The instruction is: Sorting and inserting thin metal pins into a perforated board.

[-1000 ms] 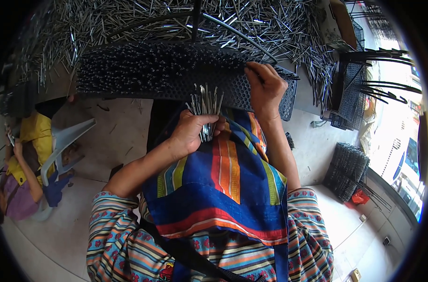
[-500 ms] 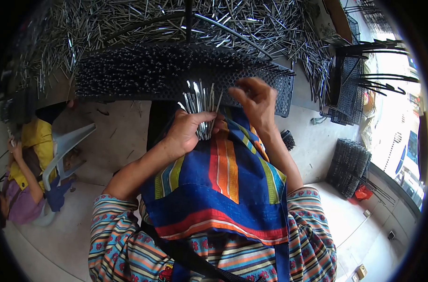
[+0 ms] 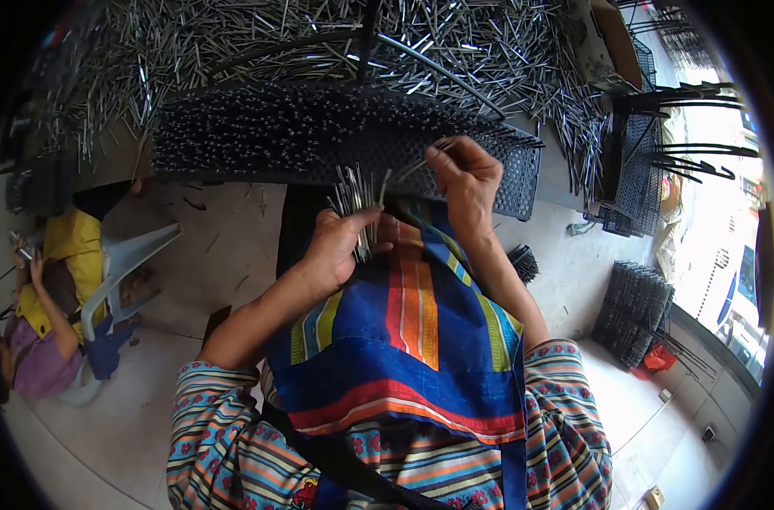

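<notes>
My left hand [image 3: 329,248] is closed around a bundle of thin silvery metal rods [image 3: 351,194], which stand up out of the fist above my lap. To its right my right hand [image 3: 470,180] is raised over a black perforated rack [image 3: 516,177], thumb and forefinger pinched on one slim metal rod [image 3: 411,172] that slants down toward the bundle. Dark rods [image 3: 238,132] stand packed upright in the rack's left and middle part. Bare holes show at its right end. The lower fingers of my left hand are partly hidden behind the rods.
Loose metal rods [image 3: 455,51] cover the worktop behind the rack. Wire hooks [image 3: 697,149] stick out at the right, above stacked black racks [image 3: 632,306] on the floor. At the left sits another person [image 3: 51,314] in yellow and purple, beside a pale plastic chair [image 3: 123,263].
My right hand, whose fingers were loosely curled near the bundle, now pinches a rod over the rack. The whole view has shifted slightly, moving the rack a little right in the picture.
</notes>
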### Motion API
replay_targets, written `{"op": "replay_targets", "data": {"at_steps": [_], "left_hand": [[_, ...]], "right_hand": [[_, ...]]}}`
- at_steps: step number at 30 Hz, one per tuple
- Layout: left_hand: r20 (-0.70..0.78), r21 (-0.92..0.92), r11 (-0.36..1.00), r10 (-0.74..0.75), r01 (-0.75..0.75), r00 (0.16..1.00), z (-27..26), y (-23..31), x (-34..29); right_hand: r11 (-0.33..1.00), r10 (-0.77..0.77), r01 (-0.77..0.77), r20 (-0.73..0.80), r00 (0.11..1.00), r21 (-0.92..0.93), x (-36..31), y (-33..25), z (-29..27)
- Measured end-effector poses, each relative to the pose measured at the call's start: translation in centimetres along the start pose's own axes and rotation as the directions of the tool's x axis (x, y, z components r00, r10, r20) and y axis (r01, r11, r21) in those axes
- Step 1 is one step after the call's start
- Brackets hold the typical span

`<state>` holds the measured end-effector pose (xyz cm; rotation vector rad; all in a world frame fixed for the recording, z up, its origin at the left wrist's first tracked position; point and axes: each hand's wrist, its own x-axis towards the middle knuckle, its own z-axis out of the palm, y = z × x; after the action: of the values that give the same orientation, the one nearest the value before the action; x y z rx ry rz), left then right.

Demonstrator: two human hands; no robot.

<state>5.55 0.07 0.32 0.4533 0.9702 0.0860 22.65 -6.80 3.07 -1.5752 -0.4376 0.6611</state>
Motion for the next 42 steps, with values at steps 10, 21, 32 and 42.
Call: {"op": "replay_targets", "data": {"at_steps": [10, 21, 32, 42], "left_hand": [[0.032, -0.070, 0.997, 0.012, -0.010, 0.999, 0.6, 0.4, -1.0], [0.017, -0.079, 0.994, 0.073, -0.071, 0.997, 0.2, 0.4, -0.2], [0.052, -0.083, 0.985, 0.153, -0.149, 0.987, 0.6, -0.2, -0.4], [0.066, -0.189, 0.976, 0.120, -0.106, 0.991, 0.7, 0.7, -0.9]], "right_hand": [[0.783, -0.520, 0.493, 0.037, 0.853, -0.379, 2.0, 0.5, 3.7], [0.763, -0.514, 0.508, 0.102, 0.852, -0.399, 2.6, -0.1, 4.3], [0.628, -0.519, 0.509, 0.170, 0.838, -0.589, 2.0, -0.7, 4.6], [0.509, -0.591, 0.612, 0.271, 0.759, -0.605, 2.4, -1.0, 4.6]]}}
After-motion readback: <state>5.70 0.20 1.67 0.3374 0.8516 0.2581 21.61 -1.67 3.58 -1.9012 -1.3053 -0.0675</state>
